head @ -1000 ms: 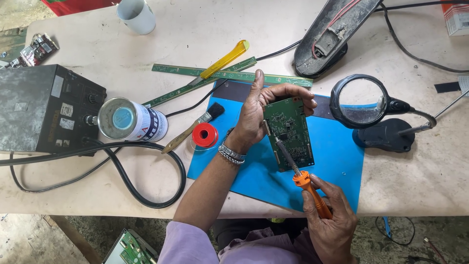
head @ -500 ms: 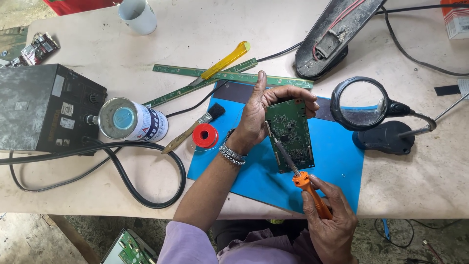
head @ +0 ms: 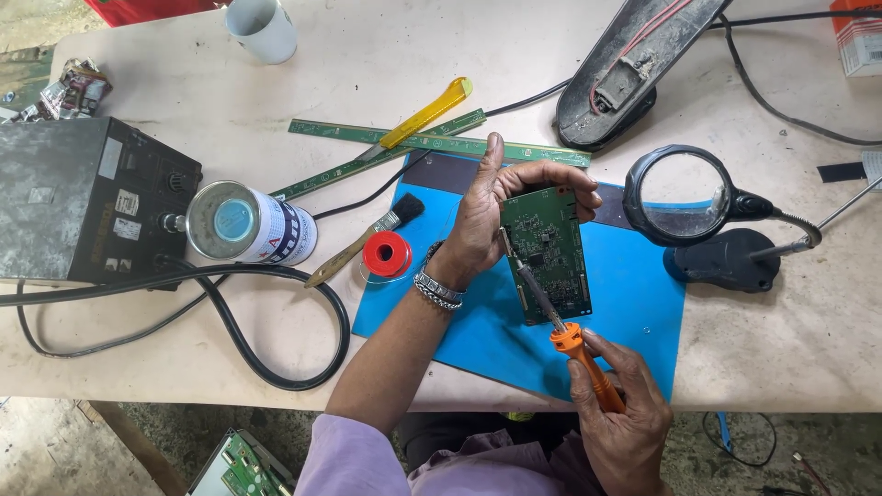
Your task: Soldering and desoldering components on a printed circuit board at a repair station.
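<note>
Head view: magnifier point(head: 678, 195), tin point(head: 248, 225) and brush point(head: 363, 243) flank the circuit board point(head: 547, 248).

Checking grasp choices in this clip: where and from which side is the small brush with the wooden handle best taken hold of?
Probably by the bare wooden handle of the brush, from the near-left side. It lies flat on the table, handle end pointing down-left and free, while its black bristles rest on the blue mat and the red spool crowds the right side.
</note>
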